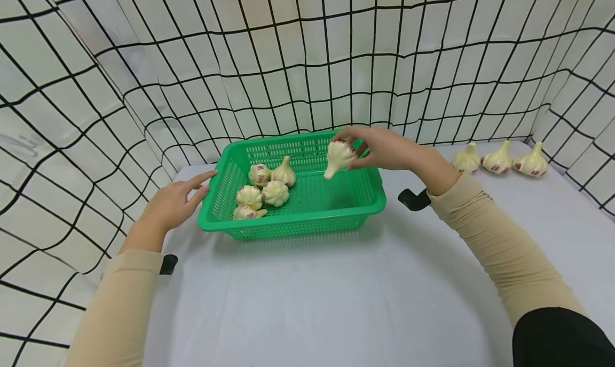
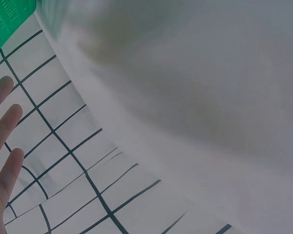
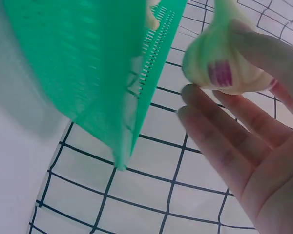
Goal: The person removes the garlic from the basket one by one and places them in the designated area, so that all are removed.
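Observation:
A green plastic basket [image 1: 298, 220] stands on the white table, with several garlic bulbs [image 1: 276, 193] grouped in its left half. Over the basket's right part, my right hand [image 1: 384, 149] pinches one garlic bulb [image 1: 340, 154] between thumb and fingers, its stem pointing down and left. The right wrist view shows that garlic bulb [image 3: 224, 63] with its purple patch, beside the basket's wall [image 3: 78, 73]. My left hand [image 1: 175, 204] touches the basket's left rim with extended fingers. Only its fingers [image 2: 7, 126] show in the left wrist view.
At the back right of the white table [image 1: 298, 303], 3 garlic bulbs [image 1: 498, 157] lie in a row. A black grid net [image 1: 326, 62] hangs before white walls behind and at both sides, close behind the basket.

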A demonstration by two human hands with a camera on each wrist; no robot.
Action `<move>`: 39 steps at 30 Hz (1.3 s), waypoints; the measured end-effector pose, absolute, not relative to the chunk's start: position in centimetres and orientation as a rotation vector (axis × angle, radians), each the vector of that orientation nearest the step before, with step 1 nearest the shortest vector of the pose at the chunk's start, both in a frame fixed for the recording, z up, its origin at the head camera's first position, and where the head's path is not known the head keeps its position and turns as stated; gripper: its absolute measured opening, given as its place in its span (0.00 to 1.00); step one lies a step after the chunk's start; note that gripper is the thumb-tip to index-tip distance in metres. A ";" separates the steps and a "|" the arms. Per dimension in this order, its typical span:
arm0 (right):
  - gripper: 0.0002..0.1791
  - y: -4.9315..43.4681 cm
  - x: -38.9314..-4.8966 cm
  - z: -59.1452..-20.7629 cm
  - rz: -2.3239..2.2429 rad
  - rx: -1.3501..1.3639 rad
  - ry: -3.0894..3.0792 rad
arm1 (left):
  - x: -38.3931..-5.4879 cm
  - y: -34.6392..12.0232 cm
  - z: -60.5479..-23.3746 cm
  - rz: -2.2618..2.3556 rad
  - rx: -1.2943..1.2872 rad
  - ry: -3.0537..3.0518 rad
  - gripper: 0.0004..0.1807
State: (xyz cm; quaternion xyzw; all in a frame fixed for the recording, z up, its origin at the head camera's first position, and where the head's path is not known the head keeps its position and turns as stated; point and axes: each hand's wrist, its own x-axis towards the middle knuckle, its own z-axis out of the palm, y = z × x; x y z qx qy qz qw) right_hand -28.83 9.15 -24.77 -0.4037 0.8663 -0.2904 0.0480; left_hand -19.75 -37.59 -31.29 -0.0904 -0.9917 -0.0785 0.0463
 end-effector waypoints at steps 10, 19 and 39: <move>0.34 11.6 -27.6 -26.3 -1.152 -1.232 2.706 | -19.8 -37.6 -31.2 -0.236 -0.265 -3.034 0.33; 0.36 13.6 -26.1 -26.7 -1.347 -1.144 2.636 | -19.8 -37.2 -31.0 -0.229 -0.260 -3.029 0.33; 0.34 20.7 -25.1 -28.6 -1.590 -0.775 2.591 | -19.9 -37.6 -31.3 -0.222 -0.268 -3.035 0.33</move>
